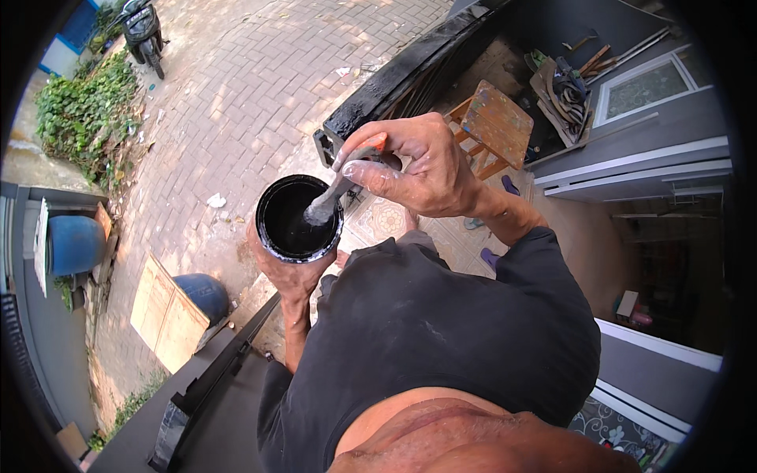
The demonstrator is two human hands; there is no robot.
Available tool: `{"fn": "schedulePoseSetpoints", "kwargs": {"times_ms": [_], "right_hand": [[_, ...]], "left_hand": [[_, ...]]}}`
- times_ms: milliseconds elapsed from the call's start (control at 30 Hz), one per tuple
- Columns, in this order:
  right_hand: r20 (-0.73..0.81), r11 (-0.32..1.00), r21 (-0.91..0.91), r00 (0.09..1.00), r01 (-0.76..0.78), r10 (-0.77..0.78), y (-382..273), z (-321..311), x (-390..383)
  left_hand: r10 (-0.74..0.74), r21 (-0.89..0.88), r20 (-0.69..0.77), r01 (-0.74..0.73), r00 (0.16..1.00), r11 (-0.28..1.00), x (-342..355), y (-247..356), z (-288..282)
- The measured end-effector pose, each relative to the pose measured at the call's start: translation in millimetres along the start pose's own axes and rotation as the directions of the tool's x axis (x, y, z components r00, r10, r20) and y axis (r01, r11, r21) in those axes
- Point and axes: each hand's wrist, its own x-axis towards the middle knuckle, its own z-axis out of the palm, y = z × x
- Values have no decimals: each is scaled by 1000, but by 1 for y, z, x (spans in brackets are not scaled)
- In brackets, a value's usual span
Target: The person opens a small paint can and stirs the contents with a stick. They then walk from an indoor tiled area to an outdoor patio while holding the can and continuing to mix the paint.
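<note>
My left hand (293,277) is wrapped round a paint can (262,243) from below and holds it up in front of my body. The can is open at the top, and its inside and rim are coated in black paint (288,225). In my right hand (426,165) a paintbrush (341,188) is pinched between thumb and fingers, its handle end orange. The brush tilts down to the left, with its pale grey bristles at the can's mouth, over the right part of the opening. White smears mark my right thumb and fingers.
A black-painted metal gate or wall top (394,83) runs just beyond my right hand. A paint-spotted wooden stool (498,120) stands to the right. Left are a blue barrel (202,296), a wooden board (167,315) and a paved lane (260,79) with a parked motorbike (142,31).
</note>
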Motion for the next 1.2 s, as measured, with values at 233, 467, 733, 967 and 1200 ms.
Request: {"fn": "schedulePoseSetpoints", "kwargs": {"times_ms": [233, 467, 733, 967, 1200], "right_hand": [[-198, 944, 304, 961, -125, 191, 16, -2, -2], [-504, 987, 124, 851, -97, 147, 50, -82, 6], [-615, 805, -533, 773, -262, -156, 88, -158, 8], [-203, 602, -793, 894, 88, -398, 43, -78, 30], [-432, 864, -487, 895, -131, -108, 60, -103, 36]], "left_hand": [[66, -21, -4, -66, 998, 998, 15, 0, 7], [92, 106, 37, -95, 995, 990, 22, -6, -2], [12, 49, -17, -11, 1000, 999, 25, -15, -8], [-16, 163, -95, 32, 995, 986, 17, -35, -24], [27, 7, -187, -26, 982, 1000, 15, -40, -27]]}}
